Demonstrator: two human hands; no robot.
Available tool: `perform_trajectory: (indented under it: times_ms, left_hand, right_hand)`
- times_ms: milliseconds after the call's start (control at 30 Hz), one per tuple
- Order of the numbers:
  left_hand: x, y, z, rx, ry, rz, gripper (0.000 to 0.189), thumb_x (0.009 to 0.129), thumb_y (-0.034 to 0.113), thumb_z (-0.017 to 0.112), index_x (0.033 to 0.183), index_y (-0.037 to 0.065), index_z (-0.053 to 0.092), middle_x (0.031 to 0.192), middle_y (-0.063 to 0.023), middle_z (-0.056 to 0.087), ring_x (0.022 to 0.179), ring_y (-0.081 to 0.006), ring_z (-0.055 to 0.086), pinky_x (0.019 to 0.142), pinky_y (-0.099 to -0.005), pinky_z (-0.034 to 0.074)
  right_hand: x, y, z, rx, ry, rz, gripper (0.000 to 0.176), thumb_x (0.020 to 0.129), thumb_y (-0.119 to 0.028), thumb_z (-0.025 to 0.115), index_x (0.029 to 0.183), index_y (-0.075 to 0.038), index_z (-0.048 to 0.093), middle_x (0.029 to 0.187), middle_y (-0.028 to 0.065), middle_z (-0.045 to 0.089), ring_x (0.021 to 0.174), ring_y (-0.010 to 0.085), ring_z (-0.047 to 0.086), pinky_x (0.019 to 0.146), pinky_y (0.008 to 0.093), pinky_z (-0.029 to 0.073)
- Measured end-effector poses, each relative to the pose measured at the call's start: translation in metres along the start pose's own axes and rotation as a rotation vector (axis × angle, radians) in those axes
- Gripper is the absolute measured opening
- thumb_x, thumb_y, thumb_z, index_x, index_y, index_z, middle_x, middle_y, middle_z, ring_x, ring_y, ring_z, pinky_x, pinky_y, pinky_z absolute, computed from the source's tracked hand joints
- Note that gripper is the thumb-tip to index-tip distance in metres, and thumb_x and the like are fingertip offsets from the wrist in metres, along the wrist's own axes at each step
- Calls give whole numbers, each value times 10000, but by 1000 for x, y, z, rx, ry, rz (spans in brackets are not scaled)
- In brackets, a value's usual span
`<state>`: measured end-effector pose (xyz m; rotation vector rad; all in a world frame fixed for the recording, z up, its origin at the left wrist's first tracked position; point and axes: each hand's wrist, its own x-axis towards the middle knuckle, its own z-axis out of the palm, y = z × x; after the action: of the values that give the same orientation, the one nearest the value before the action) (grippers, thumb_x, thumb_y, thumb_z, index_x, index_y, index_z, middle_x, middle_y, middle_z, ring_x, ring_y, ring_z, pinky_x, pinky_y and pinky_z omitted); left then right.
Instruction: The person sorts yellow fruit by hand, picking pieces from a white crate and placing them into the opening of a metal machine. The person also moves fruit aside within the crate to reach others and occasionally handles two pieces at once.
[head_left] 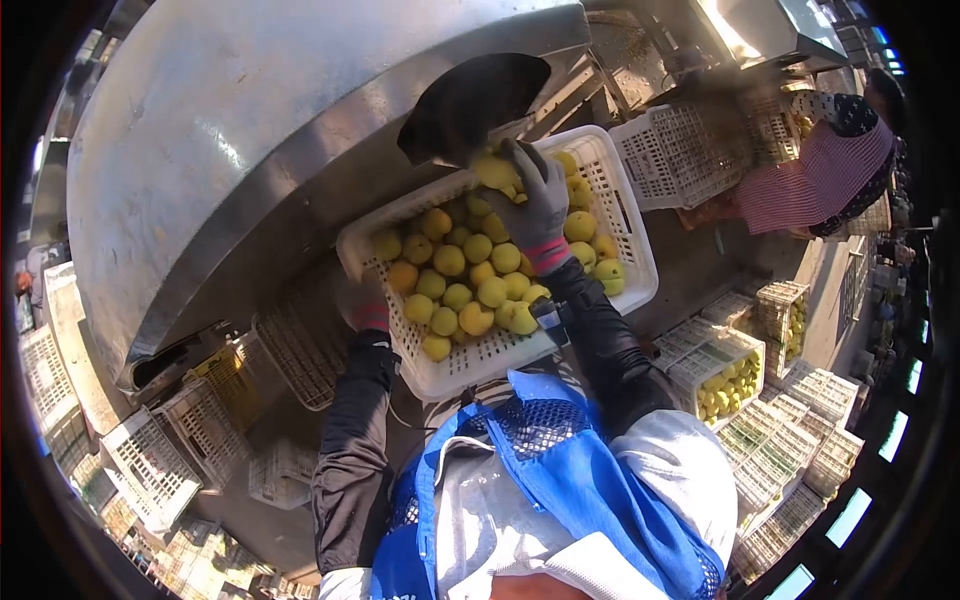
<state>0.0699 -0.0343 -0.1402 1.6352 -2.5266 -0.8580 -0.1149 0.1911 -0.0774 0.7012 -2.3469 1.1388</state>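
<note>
A white plastic crate [640,235] of round yellow-green fruit [450,260] stands in front of my body, tilted in this view. My right hand [540,195], in a grey glove with a pink cuff, reaches over the crate's far side. Its fingers curl around yellow fruit [493,172] just below a black chute flap [475,105]. At the crate's left end is my left hand [360,298], gloved with a pink cuff too; shadow and blur hide its fingers.
A large curved metal machine panel [270,100] rises at the upper left. Empty white crates [665,155] stand beyond mine, near a person in a checked garment [825,180]. Another fruit-filled crate [728,385] and stacked crates [770,440] are at right; more crates [150,465] stand at left.
</note>
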Motion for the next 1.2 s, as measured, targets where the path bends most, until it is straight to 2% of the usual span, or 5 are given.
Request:
perform_trajectory:
  times_ms: [467, 700, 833, 1033, 1200]
  left_hand:
    - [6, -11, 8, 42, -41, -81, 547, 834, 437, 617, 1013, -74, 700, 995, -318, 692, 970, -450, 679, 863, -518, 536]
    - [2, -8, -2, 128, -92, 90, 566, 821, 436, 578, 960, -96, 710, 979, -328, 687, 981, -468, 669, 869, -520, 512]
    - [3, -8, 0, 78, -103, -51, 479, 859, 382, 571, 930, -69, 715, 909, -264, 717, 879, -409, 709, 814, -502, 536]
    - [-3, 14, -11, -86, -73, -197, 464, 814, 358, 613, 940, -78, 711, 918, -292, 708, 905, -415, 707, 829, -490, 539]
    - [3, 3, 1, -37, -5, -182, 495, 812, 376, 606, 949, -89, 706, 910, -305, 700, 912, -428, 698, 832, -496, 536]
  right_hand:
    - [27, -34, 21, 65, -87, -6, 663, 687, -251, 802, 1281, -54, 585, 1215, 213, 575, 1049, 432, 552, 917, 510, 477]
    - [74, -12, 76, 2, 69, -88, 628, 636, -290, 845, 1205, -120, 642, 1145, 173, 613, 1058, 388, 569, 894, 490, 485]
    - [69, -2, 35, 85, 176, -125, 589, 653, -301, 846, 1174, -103, 655, 1156, 156, 630, 1046, 368, 591, 892, 476, 493]
    - [-53, 67, 30, -329, -704, 541, 638, 779, -496, 777, 1231, -66, 645, 1116, 182, 677, 1065, 340, 646, 933, 441, 506]
    - [-93, 100, 99, -244, -697, 657, 752, 765, -536, 733, 1325, -67, 553, 1173, 207, 654, 1124, 374, 622, 979, 454, 487]
